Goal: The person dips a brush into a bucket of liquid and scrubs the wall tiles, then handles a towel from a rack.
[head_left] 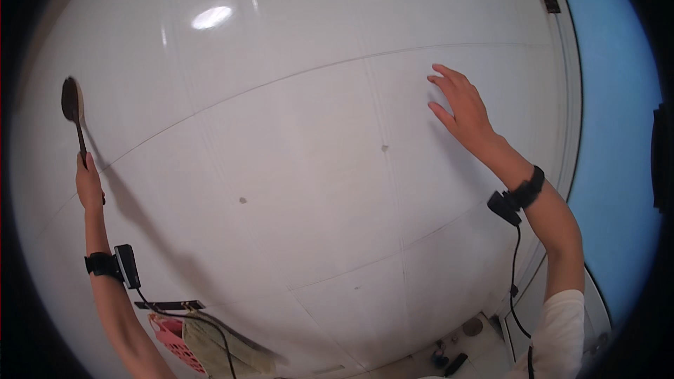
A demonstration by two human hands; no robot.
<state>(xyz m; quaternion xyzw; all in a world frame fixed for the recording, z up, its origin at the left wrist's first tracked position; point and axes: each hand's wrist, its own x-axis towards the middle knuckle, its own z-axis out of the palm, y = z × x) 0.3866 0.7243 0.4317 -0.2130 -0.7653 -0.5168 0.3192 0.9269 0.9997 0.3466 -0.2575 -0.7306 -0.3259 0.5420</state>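
At the far left my left hand (88, 182) is closed around the dark handle of a long-handled brush (69, 100). The brush's oval head points upward and lies close against the white tiled wall (302, 168). On the right, my right hand (465, 109) is raised in front of the same wall with its fingers apart and nothing in it. Whether its fingertips touch the wall, I cannot tell. Both forearms carry a black strap with a small dark device and a cable.
A dark hook rail (168, 305) at lower left holds a pink basket (175, 340) and a greenish towel (225, 351). A door frame (562, 84) with a hinge and a blue panel (611, 119) stand at right. Small dark items (456, 363) lie at the bottom.
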